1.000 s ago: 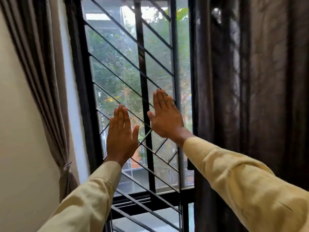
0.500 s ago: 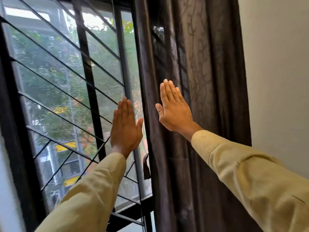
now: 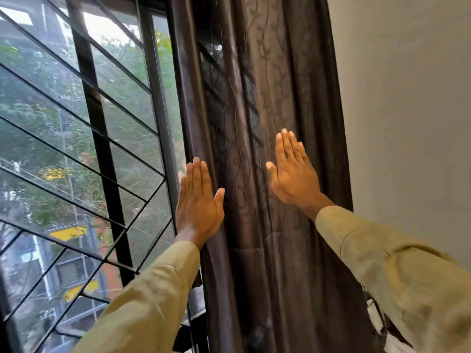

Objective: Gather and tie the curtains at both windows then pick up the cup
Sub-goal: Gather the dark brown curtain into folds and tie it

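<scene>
At the far left, a window fills the view. Black slanting bars and one thick upright post cross it, and blurred green trees and buildings show through the glass. The grey window frame stands just beside the curtain's left edge.

The left hand is raised flat with its back to the camera, fingers straight and together and the thumb spread out, holding nothing. It lies over the left edge of the dark brown curtain, which hangs in upright folds between the window and the wall, untied. Whether the palm touches the cloth cannot be told.

The right hand is a little higher, also flat and holding nothing, in front of the curtain's right folds. Contact there is unclear too. Both arms wear tan sleeves. A plain pale wall is at the right.
</scene>
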